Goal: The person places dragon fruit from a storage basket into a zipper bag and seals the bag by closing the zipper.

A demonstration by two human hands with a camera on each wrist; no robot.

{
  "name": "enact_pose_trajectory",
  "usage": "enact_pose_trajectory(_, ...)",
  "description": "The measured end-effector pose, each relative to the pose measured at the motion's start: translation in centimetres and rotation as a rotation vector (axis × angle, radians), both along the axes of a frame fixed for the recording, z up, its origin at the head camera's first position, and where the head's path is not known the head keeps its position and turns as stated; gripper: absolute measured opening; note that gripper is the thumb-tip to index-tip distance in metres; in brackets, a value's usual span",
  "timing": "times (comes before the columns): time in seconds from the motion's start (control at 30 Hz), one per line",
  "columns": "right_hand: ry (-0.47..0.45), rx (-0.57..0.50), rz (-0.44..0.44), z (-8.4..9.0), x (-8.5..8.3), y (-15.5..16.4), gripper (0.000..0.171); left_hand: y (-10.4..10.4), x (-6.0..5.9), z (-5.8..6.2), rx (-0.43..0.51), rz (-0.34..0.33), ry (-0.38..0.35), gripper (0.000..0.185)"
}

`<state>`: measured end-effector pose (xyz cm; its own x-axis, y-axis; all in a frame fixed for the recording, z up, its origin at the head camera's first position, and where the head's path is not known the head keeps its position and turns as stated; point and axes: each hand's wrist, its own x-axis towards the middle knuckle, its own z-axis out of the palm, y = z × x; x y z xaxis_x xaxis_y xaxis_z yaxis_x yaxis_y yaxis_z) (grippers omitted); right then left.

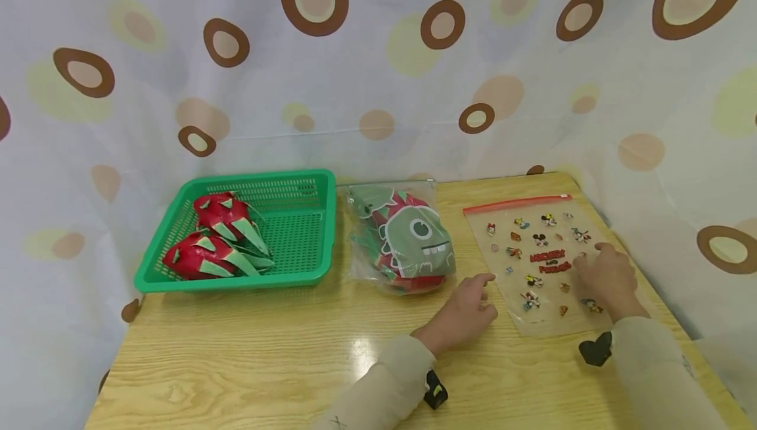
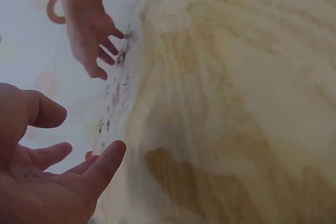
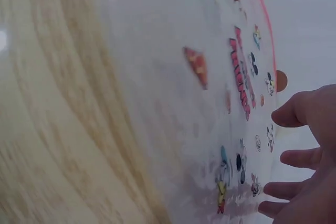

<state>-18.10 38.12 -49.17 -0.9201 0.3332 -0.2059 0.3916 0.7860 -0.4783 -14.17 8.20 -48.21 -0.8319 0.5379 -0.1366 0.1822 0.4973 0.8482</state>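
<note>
Fingers on your right hand (image 1: 609,275) are lying relaxed on the zip bag (image 1: 547,265), left hand (image 1: 467,311) hovering empty; slick plastic's probably sliding away.

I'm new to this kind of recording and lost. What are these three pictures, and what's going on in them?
No machine here: a person wears three cameras. The wide picture comes from the head, the two blurry ones from the wrists. On the wooden table stand a green basket with two red toy dragon fruits, a clear bag of plush toys, and a flat printed zip bag. The right hand rests on the zip bag; the left hand lies open beside its edge. Nothing is gripped.
</note>
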Motion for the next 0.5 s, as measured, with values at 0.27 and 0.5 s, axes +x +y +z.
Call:
enact_pose_trajectory(0.27, -0.085, -0.003, -0.036, -0.3, 0.4, 0.9, 0.082, 1.6, 0.5, -0.6, 0.001, 0.075, -0.16, 0.055)
enact_pose_trajectory(0.5, -0.133, 0.073, -0.065, -0.2, 0.5, 1.4, 0.078, 1.9, 0.4, -1.2, 0.036, 0.176, -0.202, 0.054)
